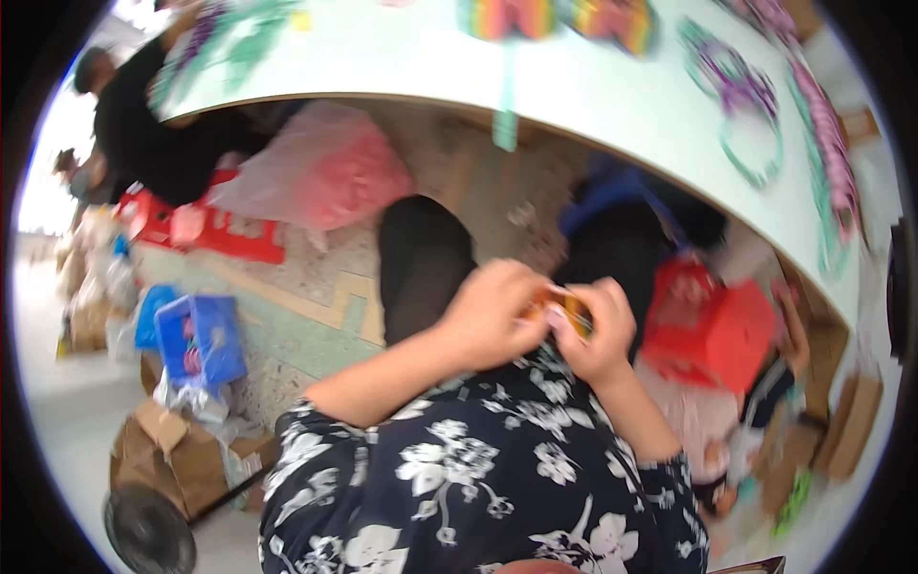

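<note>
My left hand point(492, 316) and my right hand point(601, 330) meet above my lap, fingers pinched together. Between them is a small orange-and-brown piece point(572, 308); the fingers cover most of it, so its kind cannot be made out. Both hands close on it. Beyond them, on the white table point(382, 62), lie rainbow-coloured, wing-shaped pieces point(512, 17), blurred. A green strip point(506, 115) hangs over the table's front edge.
Purple and green cords point(741, 86) lie on the table at the right. A red container point(708, 320) stands by my right leg, a pink plastic bag point(320, 167) under the table. At the left are a blue crate point(201, 335), a cardboard box point(167, 459) and a person in black point(143, 124).
</note>
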Motion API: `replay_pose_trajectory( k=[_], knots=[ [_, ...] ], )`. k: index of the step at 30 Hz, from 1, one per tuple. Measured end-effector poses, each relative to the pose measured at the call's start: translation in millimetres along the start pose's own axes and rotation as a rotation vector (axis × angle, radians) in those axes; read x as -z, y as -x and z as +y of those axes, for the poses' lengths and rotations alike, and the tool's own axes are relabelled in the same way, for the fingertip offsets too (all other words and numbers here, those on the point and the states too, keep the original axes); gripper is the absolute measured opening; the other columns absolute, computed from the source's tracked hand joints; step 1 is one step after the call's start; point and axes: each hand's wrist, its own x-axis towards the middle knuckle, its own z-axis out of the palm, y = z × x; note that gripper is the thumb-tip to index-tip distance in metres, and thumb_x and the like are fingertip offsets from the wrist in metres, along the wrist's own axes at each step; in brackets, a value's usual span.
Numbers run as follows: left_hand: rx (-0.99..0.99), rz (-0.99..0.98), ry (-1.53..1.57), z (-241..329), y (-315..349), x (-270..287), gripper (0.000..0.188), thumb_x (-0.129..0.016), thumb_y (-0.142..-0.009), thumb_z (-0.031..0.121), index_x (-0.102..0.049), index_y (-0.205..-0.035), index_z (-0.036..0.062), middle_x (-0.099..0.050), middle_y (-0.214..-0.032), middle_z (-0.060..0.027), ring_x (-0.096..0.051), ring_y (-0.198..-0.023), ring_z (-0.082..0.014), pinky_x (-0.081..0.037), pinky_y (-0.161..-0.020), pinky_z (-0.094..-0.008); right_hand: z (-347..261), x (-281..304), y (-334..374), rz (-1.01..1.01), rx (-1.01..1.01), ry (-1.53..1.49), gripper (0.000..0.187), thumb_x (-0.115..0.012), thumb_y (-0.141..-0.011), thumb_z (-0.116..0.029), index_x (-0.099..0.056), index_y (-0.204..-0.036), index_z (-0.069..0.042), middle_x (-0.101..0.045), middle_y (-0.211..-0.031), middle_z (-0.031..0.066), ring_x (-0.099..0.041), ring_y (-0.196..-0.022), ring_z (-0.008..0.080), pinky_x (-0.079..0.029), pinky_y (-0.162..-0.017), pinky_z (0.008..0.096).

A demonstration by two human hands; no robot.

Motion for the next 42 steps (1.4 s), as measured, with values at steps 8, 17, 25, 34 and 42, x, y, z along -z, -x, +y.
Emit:
replay_pose_trajectory(
  k=[8, 17, 25, 34, 42],
  knots=[
    [0.072, 0.118, 0.106, 2, 0, -17, 0.029, -0.069, -0.084, 0.025, -0.063, -0.101, 0.0022, -0.059, -0.097, -0.0122, -0.055, -0.095, -0.0319, -0.046, -0.084, -0.041, -2, 2, 2, 0.004, 0.025, -0.02, 0.027, -0.07, -0.078, -0.018, -0.062, -0.098, -0.001, -0.053, -0.08, 0.013, -0.052, -0.07, 0.0287, -0.043, -0.062, 0.0369],
    [0.108, 0.176, 0.15, 1, 0, -28, 0.026, -0.07, -0.084, 0.026, -0.062, -0.099, 0.0052, -0.057, -0.097, -0.0112, -0.053, -0.096, -0.0316, -0.044, -0.084, -0.041, 2, 6, 3, -0.007, 0.128, 0.04, 0.039, -0.071, -0.078, -0.025, -0.06, -0.106, -0.001, -0.054, -0.082, 0.0133, -0.053, -0.072, 0.0295, -0.044, -0.063, 0.0381],
    [0.08, 0.255, 0.111, -5, 0, -35, 0.02, -0.07, -0.084, 0.024, -0.064, -0.09, 0.0065, -0.057, -0.092, -0.0099, -0.054, -0.089, -0.0306, -0.044, -0.079, -0.041, -1, 16, -11, -0.185, 0.093, -0.024, 0.044, -0.081, -0.064, -0.017, -0.063, -0.102, -0.002, -0.055, -0.077, 0.0113, -0.055, -0.064, 0.0272, -0.045, -0.056, 0.036],
    [0.182, 0.255, 0.101, -17, -9, -39, 0.014, -0.068, -0.086, 0.019, -0.071, -0.083, 0.0048, -0.062, -0.083, -0.0096, -0.058, -0.084, -0.0301, -0.047, -0.078, -0.04, 5, 2, -1, -0.089, 0.071, 0.002, 0.044, -0.082, -0.064, -0.018, -0.064, -0.101, -0.002, -0.055, -0.077, 0.0117, -0.056, -0.064, 0.0276, -0.046, -0.056, 0.0362],
    [0.583, 0.591, 0.788, -47, -30, -24, 0.025, -0.055, -0.1, 0.02, -0.064, -0.112, -0.0004, -0.07, -0.097, -0.0082, -0.065, -0.086, -0.0129, -0.052, -0.079, -0.0271, 33, 11, 6, 0.127, -0.331, -0.226, 0.025, -0.074, -0.082, -0.011, -0.067, -0.103, 0.0, -0.047, -0.08, 0.0007, -0.043, -0.062, 0.0109, -0.034, -0.055, 0.0253]
  ],
)
